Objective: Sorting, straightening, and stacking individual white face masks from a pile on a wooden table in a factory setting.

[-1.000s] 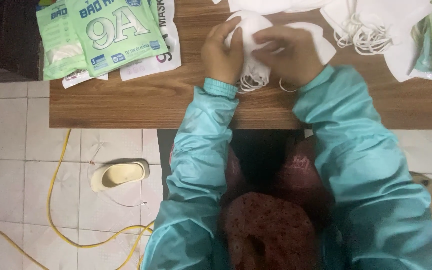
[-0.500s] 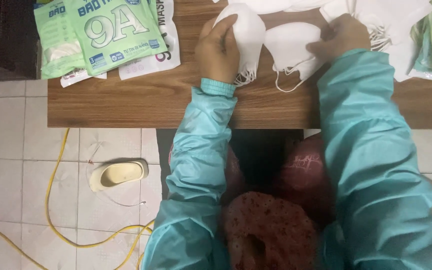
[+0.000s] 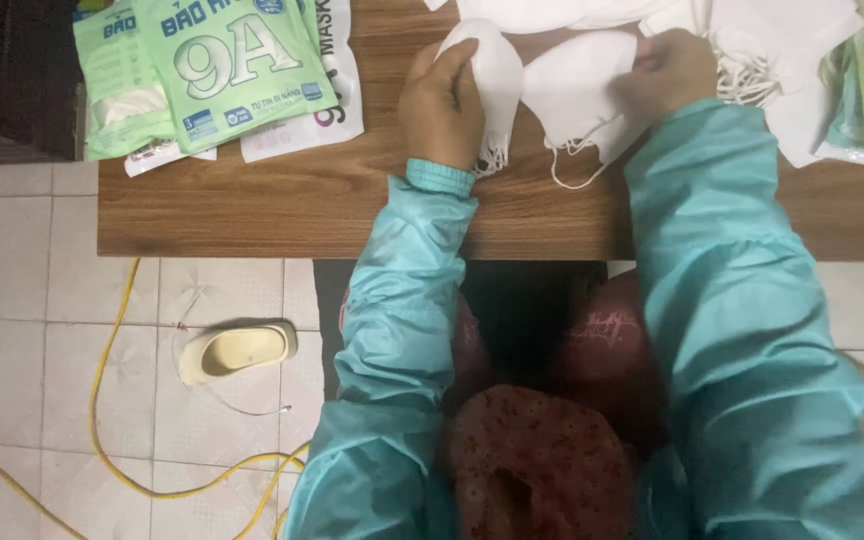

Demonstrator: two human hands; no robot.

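White mask point(image 3: 487, 75) in left hand point(image 3: 442, 105), wooden table point(image 3: 282, 205)

We see bare table point(image 3: 282, 205) open along the near edge, left of our left hand point(image 3: 442, 105). Green packets point(image 3: 202, 70) crowd the far left; loose white masks point(image 3: 752, 50) block the right.

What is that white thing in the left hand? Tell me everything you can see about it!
It is a white face mask, cup-shaped and made of soft, cloth-like material. Thin white ear loops hang in a bunch from its lower end. The left hand grips its left side and holds it tilted just above the brown wooden table. Its right edge sits against a second white mask, which the right hand touches. It looks clean and unworn.
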